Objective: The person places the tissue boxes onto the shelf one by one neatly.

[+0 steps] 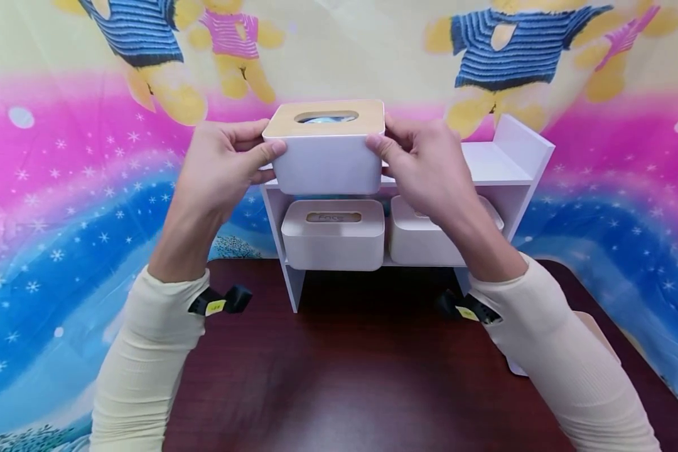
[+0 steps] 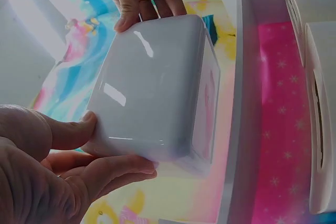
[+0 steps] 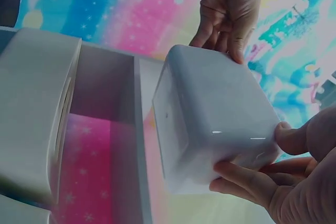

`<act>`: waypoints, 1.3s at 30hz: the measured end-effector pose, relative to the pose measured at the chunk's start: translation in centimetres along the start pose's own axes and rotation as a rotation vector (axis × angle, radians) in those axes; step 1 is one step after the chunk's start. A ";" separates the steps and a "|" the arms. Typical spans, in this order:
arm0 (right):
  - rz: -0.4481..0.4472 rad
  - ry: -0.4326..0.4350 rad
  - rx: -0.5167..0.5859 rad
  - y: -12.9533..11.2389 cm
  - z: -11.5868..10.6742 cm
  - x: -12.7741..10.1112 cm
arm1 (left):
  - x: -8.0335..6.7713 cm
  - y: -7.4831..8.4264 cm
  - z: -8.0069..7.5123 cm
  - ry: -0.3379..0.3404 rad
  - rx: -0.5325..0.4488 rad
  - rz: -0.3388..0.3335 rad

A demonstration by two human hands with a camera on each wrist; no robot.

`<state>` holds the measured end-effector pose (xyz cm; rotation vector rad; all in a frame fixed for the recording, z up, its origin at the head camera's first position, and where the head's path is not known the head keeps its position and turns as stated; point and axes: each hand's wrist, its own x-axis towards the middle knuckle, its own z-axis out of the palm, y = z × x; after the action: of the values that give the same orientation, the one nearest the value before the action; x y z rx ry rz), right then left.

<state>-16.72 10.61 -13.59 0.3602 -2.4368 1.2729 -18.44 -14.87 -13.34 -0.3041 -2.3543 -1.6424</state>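
Note:
A white tissue box (image 1: 326,164) with a light wood lid is held up between both hands, in front of the top board of a small white shelf (image 1: 500,162). My left hand (image 1: 223,157) grips its left end, thumb on the front face and fingers along the side. On the opposite end, my right hand (image 1: 424,157) holds it the same way. Something bluish shows in the lid's oval slot. From the left wrist view, the box's smooth underside (image 2: 142,77) is seen, apart from the shelf board. Both hands also appear around the tissue box (image 3: 226,103) in the right wrist view.
Two more tissue boxes, a left one (image 1: 333,245) and a right one (image 1: 424,242) partly behind my right arm, sit on the lower shelf. A wood-lidded white object (image 1: 597,329) is mostly hidden by the right sleeve. The shelf stands on a dark table (image 1: 339,383) before a patterned cloth (image 1: 62,220).

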 end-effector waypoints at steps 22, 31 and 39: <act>0.095 0.051 0.080 1.8 2.1 4.5 | 4.2 -1.7 1.9 0.105 -0.090 -0.044; 0.101 0.052 0.150 2.3 2.5 5.1 | 4.6 -1.7 2.2 0.128 -0.077 -0.077; 0.090 0.040 0.112 2.5 2.8 4.9 | 4.5 -1.8 2.1 0.128 -0.042 -0.085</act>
<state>-22.71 9.48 -14.76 0.2550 -2.3784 1.4443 -23.41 -13.42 -14.14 -0.1046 -2.2697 -1.6972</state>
